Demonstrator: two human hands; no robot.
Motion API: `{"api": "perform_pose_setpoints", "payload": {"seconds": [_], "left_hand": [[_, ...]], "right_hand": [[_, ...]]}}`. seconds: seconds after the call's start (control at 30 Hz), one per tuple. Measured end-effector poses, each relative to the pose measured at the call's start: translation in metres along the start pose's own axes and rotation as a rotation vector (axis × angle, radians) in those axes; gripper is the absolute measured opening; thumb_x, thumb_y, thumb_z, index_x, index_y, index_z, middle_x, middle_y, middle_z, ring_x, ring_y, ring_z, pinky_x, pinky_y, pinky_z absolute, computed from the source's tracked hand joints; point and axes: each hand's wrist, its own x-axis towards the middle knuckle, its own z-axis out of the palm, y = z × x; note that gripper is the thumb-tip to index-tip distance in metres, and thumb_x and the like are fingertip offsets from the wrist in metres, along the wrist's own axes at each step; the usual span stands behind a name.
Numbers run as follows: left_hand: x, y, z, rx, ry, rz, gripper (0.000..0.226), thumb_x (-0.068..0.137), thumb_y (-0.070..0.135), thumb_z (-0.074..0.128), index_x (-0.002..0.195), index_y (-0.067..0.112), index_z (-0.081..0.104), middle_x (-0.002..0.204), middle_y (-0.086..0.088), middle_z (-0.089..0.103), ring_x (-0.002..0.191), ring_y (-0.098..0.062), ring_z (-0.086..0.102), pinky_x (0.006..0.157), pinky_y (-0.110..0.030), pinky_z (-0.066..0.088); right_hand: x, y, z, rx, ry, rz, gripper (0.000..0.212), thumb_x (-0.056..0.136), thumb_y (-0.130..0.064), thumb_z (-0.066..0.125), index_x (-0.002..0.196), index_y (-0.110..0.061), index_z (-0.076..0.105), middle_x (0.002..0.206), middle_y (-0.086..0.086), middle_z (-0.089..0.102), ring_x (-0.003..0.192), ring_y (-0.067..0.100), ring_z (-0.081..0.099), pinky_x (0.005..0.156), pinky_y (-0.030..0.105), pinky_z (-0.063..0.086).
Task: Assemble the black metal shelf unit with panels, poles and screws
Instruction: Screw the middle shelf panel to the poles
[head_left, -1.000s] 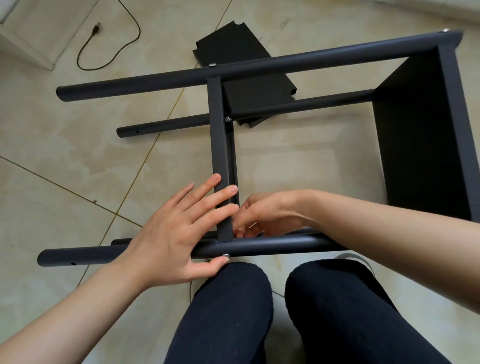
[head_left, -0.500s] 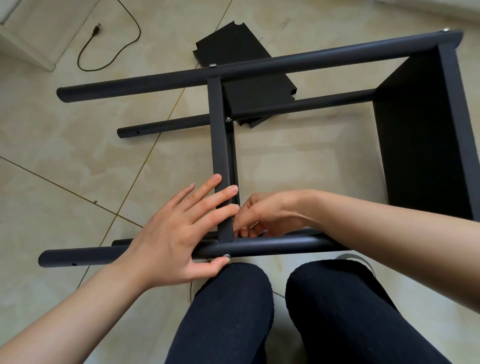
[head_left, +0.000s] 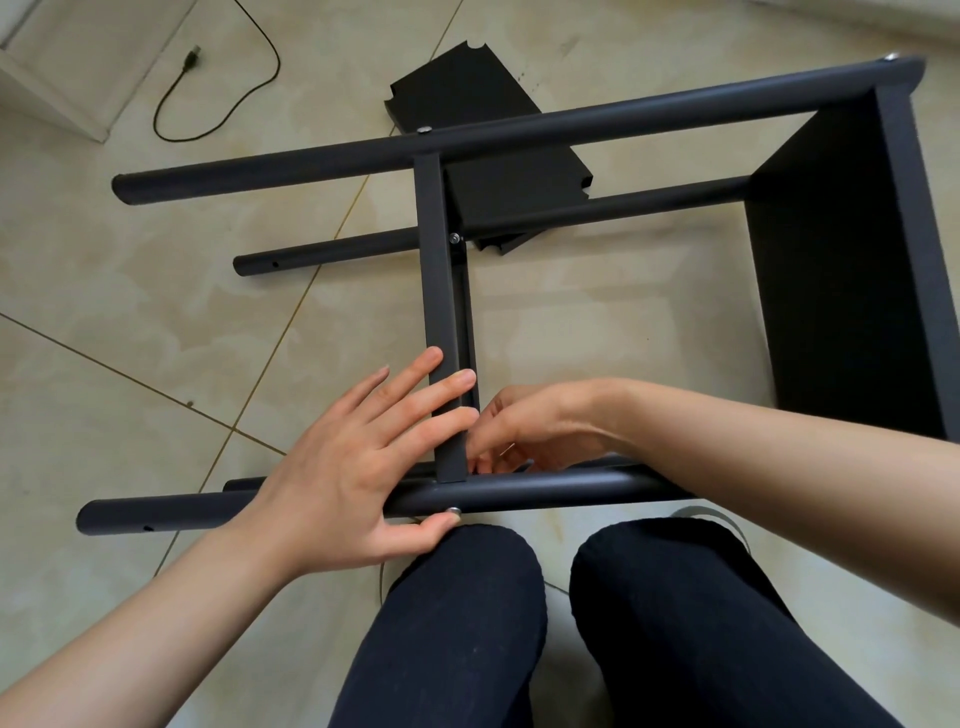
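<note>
The shelf (head_left: 519, 130) lies on its side across the middle of the frame, partly built. The four poles' left ends are bare, their holes unfilled, so a panel is likely still to come there. At lower centre the left hand (head_left: 353, 467) lies spread, fingers flat on the middle panel (head_left: 441, 322), thumb by a screw (head_left: 454, 511) in the near pole (head_left: 545, 491). The right hand (head_left: 524, 426) curls behind that joint; what it pinches I cannot tell. At right the end panel (head_left: 841, 270) looks fastened. A spare panel (head_left: 467, 93) lies on the tiled floor (head_left: 156, 322), a cable (head_left: 228, 104) upper left.
</note>
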Motion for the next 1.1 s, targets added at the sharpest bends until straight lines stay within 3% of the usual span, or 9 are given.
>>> {"api": "perform_pose_setpoints", "payload": {"seconds": [0.2,0.5,0.7,0.83,0.97,1.1], "left_hand": [[-0.0002,-0.0002,0.0002,0.006,-0.004,0.001,0.074,0.082,0.057,0.064,0.145,0.022,0.044,0.163,0.002,0.031,0.154,-0.025,0.018,0.116,-0.055,0.034],[-0.0001,0.0004,-0.0007,0.007,0.003,0.0,0.073,0.083,0.057,0.063,0.145,0.023,0.044,0.163,0.001,0.031,0.154,-0.025,0.019,0.117,-0.054,0.032],[0.0,-0.0001,-0.0004,0.008,-0.009,-0.003,0.073,0.083,0.058,0.062,0.144,0.023,0.044,0.163,0.001,0.031,0.154,-0.024,0.018,0.116,-0.055,0.033],[-0.0003,-0.0003,0.0002,0.007,-0.002,0.002,0.073,0.083,0.057,0.063,0.145,0.024,0.043,0.163,0.002,0.03,0.154,-0.024,0.018,0.116,-0.055,0.033],[-0.0002,-0.001,0.0013,0.012,0.006,0.005,0.075,0.082,0.058,0.063,0.146,0.025,0.041,0.164,0.003,0.029,0.154,-0.024,0.018,0.117,-0.054,0.033],[-0.0005,-0.0015,0.0021,0.008,0.013,0.006,0.074,0.083,0.058,0.063,0.145,0.024,0.042,0.163,0.003,0.03,0.154,-0.024,0.019,0.117,-0.054,0.033]], "right_hand": [[-0.0041,0.0002,-0.0047,0.041,-0.07,-0.013,0.041,0.093,-0.012,0.058,0.054,-0.02,0.069,0.068,-0.001,0.062,0.062,0.011,0.057,0.064,0.026,0.045],[0.0006,-0.0001,0.0,-0.001,-0.031,-0.033,0.027,0.091,-0.007,0.055,0.066,-0.015,0.06,0.068,-0.001,0.059,0.062,0.012,0.054,0.063,0.024,0.045],[-0.0026,0.0018,-0.0078,0.025,-0.064,-0.003,0.032,0.091,-0.016,0.062,0.061,-0.02,0.071,0.067,-0.002,0.062,0.065,0.011,0.057,0.06,0.023,0.044],[0.0022,0.0039,-0.0053,0.009,-0.03,-0.019,0.038,0.091,-0.013,0.061,0.055,-0.022,0.069,0.065,-0.002,0.06,0.062,0.012,0.056,0.061,0.025,0.043],[0.0046,0.0019,-0.0015,0.006,-0.036,-0.029,0.026,0.089,-0.007,0.058,0.064,-0.016,0.059,0.067,-0.001,0.057,0.061,0.012,0.054,0.06,0.023,0.043],[0.0,0.0027,-0.0056,0.018,-0.075,-0.028,0.037,0.09,-0.012,0.059,0.055,-0.021,0.066,0.067,-0.002,0.061,0.062,0.011,0.055,0.06,0.022,0.044]]}}
